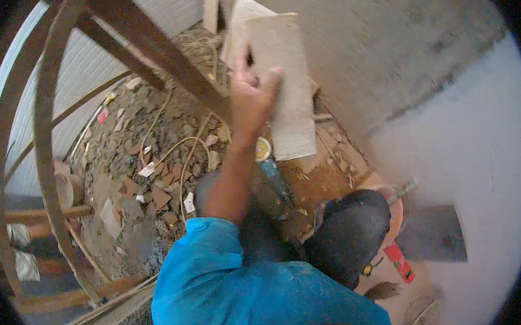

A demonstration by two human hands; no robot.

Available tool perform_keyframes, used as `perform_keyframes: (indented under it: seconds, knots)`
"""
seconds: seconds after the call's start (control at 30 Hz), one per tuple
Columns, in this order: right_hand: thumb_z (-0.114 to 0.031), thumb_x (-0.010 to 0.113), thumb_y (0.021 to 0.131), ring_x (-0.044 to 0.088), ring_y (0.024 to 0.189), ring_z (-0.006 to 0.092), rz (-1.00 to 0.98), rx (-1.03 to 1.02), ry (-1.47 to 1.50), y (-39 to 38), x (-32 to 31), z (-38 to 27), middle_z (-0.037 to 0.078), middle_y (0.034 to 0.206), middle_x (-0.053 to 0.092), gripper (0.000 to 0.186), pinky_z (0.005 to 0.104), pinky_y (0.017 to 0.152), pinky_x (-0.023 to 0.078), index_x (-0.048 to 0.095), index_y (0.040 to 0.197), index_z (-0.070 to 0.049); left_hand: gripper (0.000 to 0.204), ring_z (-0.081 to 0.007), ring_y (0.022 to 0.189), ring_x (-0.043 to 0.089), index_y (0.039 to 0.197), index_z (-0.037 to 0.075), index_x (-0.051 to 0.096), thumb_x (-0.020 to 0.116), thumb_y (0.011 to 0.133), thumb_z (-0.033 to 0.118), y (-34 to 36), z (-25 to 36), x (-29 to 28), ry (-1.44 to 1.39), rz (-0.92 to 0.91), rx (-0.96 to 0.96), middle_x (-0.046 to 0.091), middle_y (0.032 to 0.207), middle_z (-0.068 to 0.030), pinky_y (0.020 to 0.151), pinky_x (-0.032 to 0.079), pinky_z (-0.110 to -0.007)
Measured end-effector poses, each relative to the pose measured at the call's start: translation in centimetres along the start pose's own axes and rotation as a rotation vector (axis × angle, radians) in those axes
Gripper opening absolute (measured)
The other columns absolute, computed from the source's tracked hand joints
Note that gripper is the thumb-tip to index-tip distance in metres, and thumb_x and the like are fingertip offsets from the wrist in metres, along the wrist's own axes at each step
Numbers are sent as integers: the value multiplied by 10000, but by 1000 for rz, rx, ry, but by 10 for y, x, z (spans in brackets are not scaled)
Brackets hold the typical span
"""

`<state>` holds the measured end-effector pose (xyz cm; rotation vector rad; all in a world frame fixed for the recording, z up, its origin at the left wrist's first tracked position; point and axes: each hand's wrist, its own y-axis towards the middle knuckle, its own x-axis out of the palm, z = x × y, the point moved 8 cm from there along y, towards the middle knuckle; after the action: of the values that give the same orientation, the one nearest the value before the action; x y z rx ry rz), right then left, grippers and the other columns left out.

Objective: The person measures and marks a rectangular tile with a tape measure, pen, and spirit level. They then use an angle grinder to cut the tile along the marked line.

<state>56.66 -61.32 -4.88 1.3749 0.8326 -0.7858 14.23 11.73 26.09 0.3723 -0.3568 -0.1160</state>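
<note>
My left hand (253, 96) is raised at the left edge of a beige rectangular tile (292, 94), its thumb and a finger stretched apart. The thumb lies in front of the tile's face; blur hides how firmly, if at all, it touches. A second pale tile (249, 7) leans behind the first. Below my wrist, an angle grinder (275, 176) with a blue-green body and a yellow-and-white disc (262, 149) lies near my knees. My right hand does not show.
Broken tile pieces (161, 196), rubble and a looping cable (180, 141) cover the ground at left. Wooden poles (56, 128) rise there, with another person's leg (39, 232) beyond. At right are an orange basin (395, 213), a red object (398, 263) and a dark panel (433, 235).
</note>
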Motion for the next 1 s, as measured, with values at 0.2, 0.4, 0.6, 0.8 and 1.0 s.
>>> perform_keyframes:
  seconds: [0.2, 0.4, 0.6, 0.8, 1.0]
  knots:
    - [-310, 525, 1079, 600, 815, 215, 134, -2, 1315, 155, -194, -254, 118, 1066, 602, 462, 325, 622, 486, 483, 1453, -41, 506, -206, 1089, 672, 1317, -67, 566, 766, 933, 195, -13, 36, -40, -54, 73, 23, 696, 1198, -147, 936, 549, -332]
    - [-283, 535, 1076, 364, 556, 48, -542, -619, 1866, 62, -413, -540, -17, 808, 513, 468, 207, 456, 294, 476, 1476, -46, 358, -164, 939, 649, 1177, 3, 654, 694, 990, 306, -15, 94, -40, 102, 5, 230, 704, 1057, -84, 833, 539, -337]
    - [-159, 584, 1041, 459, 607, 73, -773, -1210, 1853, -45, -487, -628, -4, 828, 549, 254, 242, 516, 380, 551, 1259, -33, 397, -134, 723, 585, 1024, 27, 680, 520, 1077, 386, -44, 109, -108, 525, 1, -22, 661, 857, -52, 661, 469, -304]
    - [-77, 635, 992, 606, 714, 141, -909, -1801, 1578, -132, -471, -684, 80, 832, 654, 70, 310, 649, 484, 632, 998, -8, 356, -109, 809, 587, 1167, 34, 650, 486, 1102, 344, -80, 71, -104, 239, -44, -178, 649, 902, -24, 711, 473, -276]
    - [-68, 612, 990, 646, 716, 226, -1137, -1787, 1591, -177, -462, -676, 131, 778, 641, 98, 389, 669, 503, 637, 928, 4, 358, -111, 907, 624, 1200, 27, 645, 674, 1020, 335, -120, 70, -115, 554, 112, -222, 670, 941, -31, 818, 501, -285]
